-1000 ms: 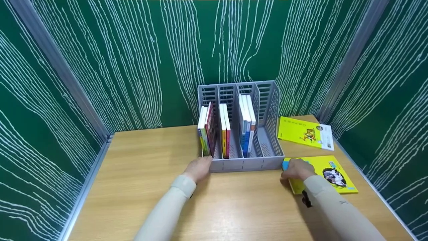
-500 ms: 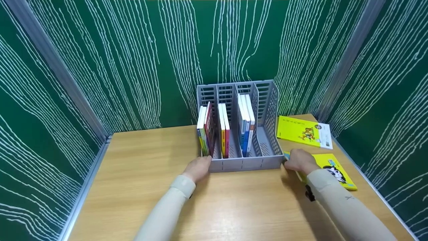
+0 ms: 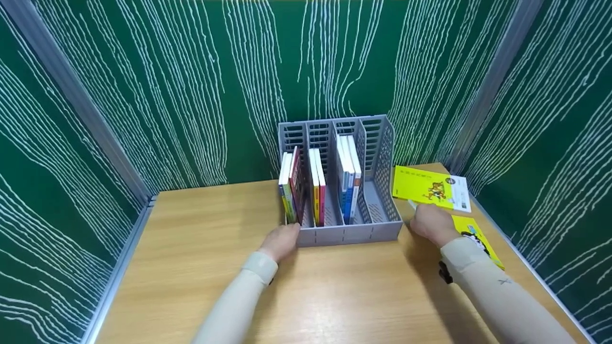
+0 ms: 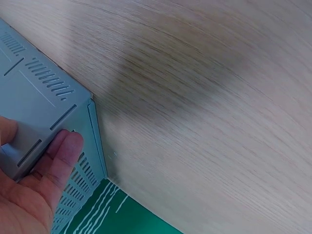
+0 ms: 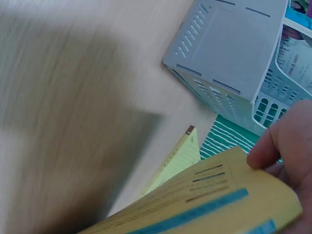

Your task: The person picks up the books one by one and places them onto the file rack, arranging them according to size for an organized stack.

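A grey four-slot magazine holder point(image 3: 356, 234) stands upright on the table, with thin books in its three left slots. My left hand point(image 3: 279, 241) grips its front left corner; in the left wrist view the thumb lies on the front panel and the fingers point(image 4: 66, 156) on the side wall. To the right of the holder, my right hand point(image 3: 432, 224) pinches one edge of a yellow book point(image 3: 478, 232) with a black-and-white picture. That edge is raised and the book tilts. The right wrist view shows its yellow cover point(image 5: 209, 195) with a blue stripe, bending slightly.
Another yellow book point(image 3: 420, 184) with an orange animal lies flat behind the right hand. Beside the books in the holder, the rightmost slot point(image 3: 377, 196) shows its bare floor. Green panels point(image 3: 258, 95) with white lines enclose the wooden table point(image 3: 201, 224).
My right hand has lifted the near book's left edge and moved slightly away from me with it, tilting the book. The left hand keeps its place on the holder's corner.
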`<state>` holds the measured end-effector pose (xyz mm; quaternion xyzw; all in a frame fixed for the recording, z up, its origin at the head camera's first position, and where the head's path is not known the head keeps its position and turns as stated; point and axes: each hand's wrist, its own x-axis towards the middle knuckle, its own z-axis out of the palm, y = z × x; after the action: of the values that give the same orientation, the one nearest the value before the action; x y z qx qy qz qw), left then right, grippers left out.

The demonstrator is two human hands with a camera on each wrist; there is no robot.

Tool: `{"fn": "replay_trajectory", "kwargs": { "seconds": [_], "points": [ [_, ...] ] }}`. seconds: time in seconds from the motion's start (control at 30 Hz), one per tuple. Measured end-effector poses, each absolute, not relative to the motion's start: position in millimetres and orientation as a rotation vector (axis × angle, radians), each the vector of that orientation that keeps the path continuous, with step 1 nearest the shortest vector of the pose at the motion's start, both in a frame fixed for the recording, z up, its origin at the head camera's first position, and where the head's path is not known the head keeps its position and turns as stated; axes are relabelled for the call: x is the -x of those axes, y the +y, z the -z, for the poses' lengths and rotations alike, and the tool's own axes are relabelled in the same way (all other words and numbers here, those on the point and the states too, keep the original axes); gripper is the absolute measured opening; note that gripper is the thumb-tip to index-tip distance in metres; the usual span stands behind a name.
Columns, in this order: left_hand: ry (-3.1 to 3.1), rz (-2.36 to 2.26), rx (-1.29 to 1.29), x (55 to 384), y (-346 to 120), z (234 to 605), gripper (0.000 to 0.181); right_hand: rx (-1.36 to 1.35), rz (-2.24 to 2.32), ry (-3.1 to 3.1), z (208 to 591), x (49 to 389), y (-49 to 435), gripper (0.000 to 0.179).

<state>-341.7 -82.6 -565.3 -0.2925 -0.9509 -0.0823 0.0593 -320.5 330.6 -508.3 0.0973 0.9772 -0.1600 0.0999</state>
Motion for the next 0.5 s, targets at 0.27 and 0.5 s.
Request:
{"fn": "replay_trajectory", "kwargs": {
  "seconds": [0.27,0.5],
  "points": [
    [-2.841,0.242,0.898,339.2,-83.3,567.1,0.019,-0.105,0.262,3.066,491.5,311.8,332.7,0.057],
    [-2.844,0.252,0.889,341.3,-82.9,569.5,0.016,-0.162,0.414,3.08,464.5,308.2,329.3,0.059]
  ]
}}
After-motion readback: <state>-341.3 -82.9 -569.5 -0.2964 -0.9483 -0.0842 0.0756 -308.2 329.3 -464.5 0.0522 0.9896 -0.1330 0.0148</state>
